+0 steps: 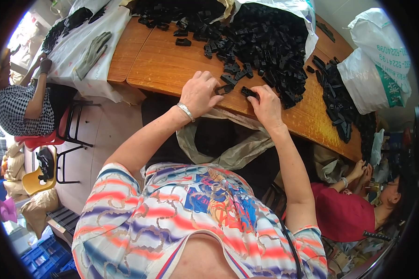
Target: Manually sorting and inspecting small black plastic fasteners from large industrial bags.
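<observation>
Brown wooden tabletop (pixel 158 60) formed the work surface, its near edge running in front of the seated person. At the far side, an opened white sack (pixel 307 11) lay with its mouth toward the person, and a large heap of black plastic parts (pixel 270 42) extended from it across the table to the near edge. To the right, a white sack with green print (pixel 358 90) stood beside a second pile of black parts (pixel 332 93). Below the near edge, an open tan bag (pixel 189 144) hung before the lap; its dark interior hid any contents. Both hands were positioned at the near edge, apart from each other. The right hand (pixel 267 107) was pinched, thumb against fingers, on a short black part (pixel 248 92). The left hand (pixel 200 93) was curled beside a slim black part (pixel 225 89) just left of it; whether it gripped that part could not be determined. Far left, a yellow chair (pixel 30 184) carried black items (pixel 45 162), and blue crates (pixel 39 258) stood nearer.
</observation>
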Tool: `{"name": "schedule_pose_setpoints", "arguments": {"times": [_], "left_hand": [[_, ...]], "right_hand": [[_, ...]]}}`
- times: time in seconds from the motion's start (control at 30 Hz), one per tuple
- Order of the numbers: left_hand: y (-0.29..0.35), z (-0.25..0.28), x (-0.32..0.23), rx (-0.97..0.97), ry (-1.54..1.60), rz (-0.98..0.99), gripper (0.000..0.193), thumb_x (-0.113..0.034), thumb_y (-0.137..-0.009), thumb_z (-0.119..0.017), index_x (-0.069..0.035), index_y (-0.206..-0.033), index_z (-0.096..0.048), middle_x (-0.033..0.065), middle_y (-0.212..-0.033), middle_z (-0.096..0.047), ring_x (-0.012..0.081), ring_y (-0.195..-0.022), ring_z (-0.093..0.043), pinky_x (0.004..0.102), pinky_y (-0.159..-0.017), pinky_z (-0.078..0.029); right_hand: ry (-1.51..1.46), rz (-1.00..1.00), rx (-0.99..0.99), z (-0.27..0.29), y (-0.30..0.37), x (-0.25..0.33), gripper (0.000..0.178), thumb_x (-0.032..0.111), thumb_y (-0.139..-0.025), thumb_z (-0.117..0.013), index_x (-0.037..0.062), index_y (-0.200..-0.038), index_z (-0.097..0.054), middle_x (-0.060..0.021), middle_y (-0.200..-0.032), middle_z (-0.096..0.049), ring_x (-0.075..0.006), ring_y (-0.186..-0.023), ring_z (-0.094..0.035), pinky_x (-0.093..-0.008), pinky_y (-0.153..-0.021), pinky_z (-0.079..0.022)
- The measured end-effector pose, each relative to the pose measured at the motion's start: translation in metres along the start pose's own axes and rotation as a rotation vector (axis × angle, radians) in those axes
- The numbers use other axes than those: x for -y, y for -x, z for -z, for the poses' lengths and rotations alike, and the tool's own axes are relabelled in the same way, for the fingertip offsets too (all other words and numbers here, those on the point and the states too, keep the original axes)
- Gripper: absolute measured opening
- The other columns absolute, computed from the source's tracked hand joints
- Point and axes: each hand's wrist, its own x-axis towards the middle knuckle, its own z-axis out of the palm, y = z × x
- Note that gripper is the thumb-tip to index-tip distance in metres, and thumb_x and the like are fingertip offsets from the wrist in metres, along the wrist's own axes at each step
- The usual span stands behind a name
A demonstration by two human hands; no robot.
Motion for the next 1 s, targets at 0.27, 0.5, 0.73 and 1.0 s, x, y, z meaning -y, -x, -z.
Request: {"name": "schedule_pose_setpoints", "arguments": {"times": [0.27,0.5,0.73,1.0], "left_hand": [[-0.002,-0.002,0.005,0.062,0.064,-0.032,0.022,-0.018,-0.074,-0.076,-0.006,-0.091,-0.069,0.0087,-0.093,-0.059,0.0286,-0.096,-0.054,0.0374,-0.084,-0.049],[-0.005,0.003,0.008,0.131,0.088,-0.034,0.021,-0.014,-0.074,-0.072,-0.006,-0.094,-0.069,0.0086,-0.093,-0.058,0.0286,-0.095,-0.053,0.0379,-0.084,-0.048],[-0.006,-0.004,0.015,0.106,0.064,-0.068,0.021,-0.014,-0.074,-0.071,-0.007,-0.095,-0.069,0.0087,-0.092,-0.059,0.0295,-0.096,-0.054,0.0386,-0.084,-0.048],[0.005,0.02,0.01,0.394,0.033,-0.038,0.027,-0.017,-0.074,-0.073,-0.007,-0.098,-0.066,0.0086,-0.094,-0.06,0.0299,-0.097,-0.055,0.0381,-0.084,-0.049]], "right_hand": [[-0.11,0.224,-0.055,-0.017,-0.009,0.04,0.025,-0.002,-0.075,-0.073,0.0017,-0.099,-0.069,-0.0111,-0.091,-0.062,-0.0263,-0.071,-0.066,-0.0354,-0.064,-0.053],[-0.01,0.26,0.103,-0.014,-0.012,0.041,0.027,0.0,-0.076,-0.073,0.0013,-0.102,-0.068,-0.0115,-0.093,-0.06,-0.028,-0.081,-0.066,-0.0374,-0.069,-0.054],[0.684,0.446,0.082,-0.044,0.003,0.066,0.024,0.007,-0.079,-0.061,-0.0078,-0.099,-0.063,-0.0124,-0.096,-0.052,-0.0226,-0.081,-0.06,-0.0304,-0.065,-0.056],[0.262,0.307,0.112,-0.017,0.029,0.058,0.03,0.008,-0.08,-0.066,-0.0032,-0.108,-0.063,-0.0135,-0.101,-0.058,-0.0274,-0.088,-0.065,-0.0351,-0.069,-0.056]]}}
